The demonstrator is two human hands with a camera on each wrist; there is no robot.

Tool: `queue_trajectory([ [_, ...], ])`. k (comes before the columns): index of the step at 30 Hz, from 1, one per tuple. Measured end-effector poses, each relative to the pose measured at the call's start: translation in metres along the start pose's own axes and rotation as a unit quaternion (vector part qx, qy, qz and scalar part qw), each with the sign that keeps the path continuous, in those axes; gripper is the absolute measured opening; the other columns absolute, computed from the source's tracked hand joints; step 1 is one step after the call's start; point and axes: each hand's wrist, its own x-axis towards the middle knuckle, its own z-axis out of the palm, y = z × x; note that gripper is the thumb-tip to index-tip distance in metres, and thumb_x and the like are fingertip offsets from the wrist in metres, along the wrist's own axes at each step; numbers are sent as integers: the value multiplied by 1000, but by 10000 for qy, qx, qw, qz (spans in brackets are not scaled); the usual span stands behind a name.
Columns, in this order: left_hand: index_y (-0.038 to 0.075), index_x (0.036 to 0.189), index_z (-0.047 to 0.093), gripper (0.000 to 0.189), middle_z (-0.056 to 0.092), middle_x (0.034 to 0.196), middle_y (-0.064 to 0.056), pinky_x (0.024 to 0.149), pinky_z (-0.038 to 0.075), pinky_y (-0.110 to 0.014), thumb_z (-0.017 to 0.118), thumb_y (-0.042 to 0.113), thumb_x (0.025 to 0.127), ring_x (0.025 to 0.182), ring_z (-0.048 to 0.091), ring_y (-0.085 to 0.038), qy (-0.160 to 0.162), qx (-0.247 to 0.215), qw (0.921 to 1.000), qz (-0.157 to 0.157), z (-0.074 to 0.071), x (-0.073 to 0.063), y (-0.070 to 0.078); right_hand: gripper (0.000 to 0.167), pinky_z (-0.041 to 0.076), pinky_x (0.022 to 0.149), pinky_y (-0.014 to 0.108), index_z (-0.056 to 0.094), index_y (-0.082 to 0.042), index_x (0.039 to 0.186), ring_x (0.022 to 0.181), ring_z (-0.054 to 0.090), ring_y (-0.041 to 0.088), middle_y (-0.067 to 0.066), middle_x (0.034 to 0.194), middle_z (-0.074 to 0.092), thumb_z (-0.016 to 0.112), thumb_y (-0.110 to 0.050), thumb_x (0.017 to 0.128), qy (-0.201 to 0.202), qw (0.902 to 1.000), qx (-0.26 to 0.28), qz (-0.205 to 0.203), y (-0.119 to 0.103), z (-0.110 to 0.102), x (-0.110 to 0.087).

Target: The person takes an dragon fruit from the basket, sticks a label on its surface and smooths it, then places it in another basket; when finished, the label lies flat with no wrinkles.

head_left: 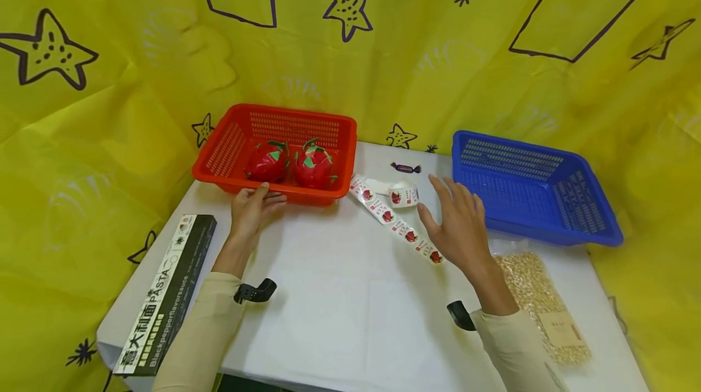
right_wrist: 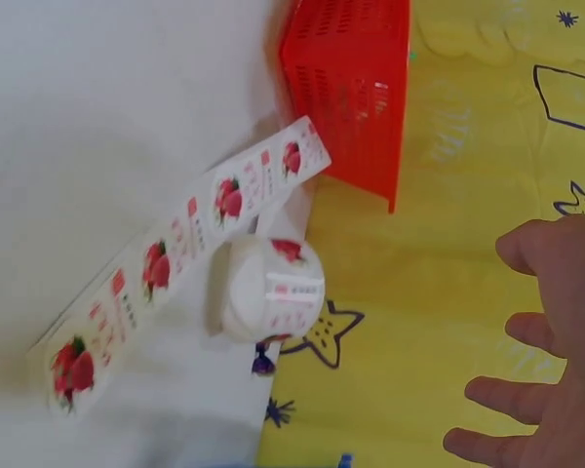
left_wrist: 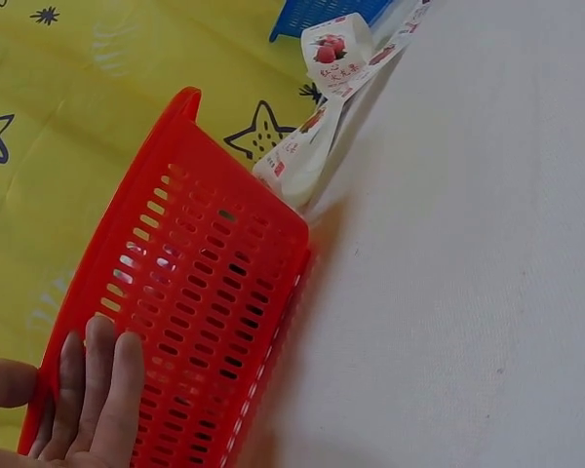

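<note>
A red plastic basket (head_left: 219, 154) stands at the back left with two dragon fruits in it, the left one (head_left: 267, 162) and the right one (head_left: 314, 167). My left hand (head_left: 251, 212) grips the basket's front rim, thumb on top and fingers against the slotted wall (left_wrist: 200, 302). With fingers spread and nothing in it, my right hand (head_left: 459, 227) hovers by a roll of dragon fruit stickers (right_wrist: 273, 290). A loose sticker strip (head_left: 387, 217) stretches from beside the red basket toward the right hand.
A blue basket (head_left: 509, 212) stands at the back right. In front of it lies a clear bag of pale grains (head_left: 533, 288). A long pasta box (head_left: 170, 294) lies along the left table edge. A purple wrapped candy (head_left: 406, 168) sits behind the roll.
</note>
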Motion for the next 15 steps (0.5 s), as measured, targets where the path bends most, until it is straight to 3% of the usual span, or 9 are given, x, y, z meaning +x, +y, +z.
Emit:
queue_trajectory([
  [5, 6, 109, 46, 21, 79, 87, -2, 95, 59, -50, 57, 24, 111, 81, 80, -17, 18, 21, 10000, -45, -4, 1, 1, 60, 24, 120, 72, 46, -11, 159, 151, 36, 49, 26, 161, 44, 64, -28, 105, -17, 9992, 348, -177, -16, 10, 20],
  [15, 5, 111, 48, 21, 78, 88, -2, 93, 58, -54, 58, 23, 111, 85, 81, -22, -79, -29, 10000, -34, -4, 2, -2, 61, 30, 122, 67, 45, -14, 161, 153, 39, 38, 14, 165, 43, 62, -34, 106, -615, 9930, 951, -331, -60, 41, 64],
])
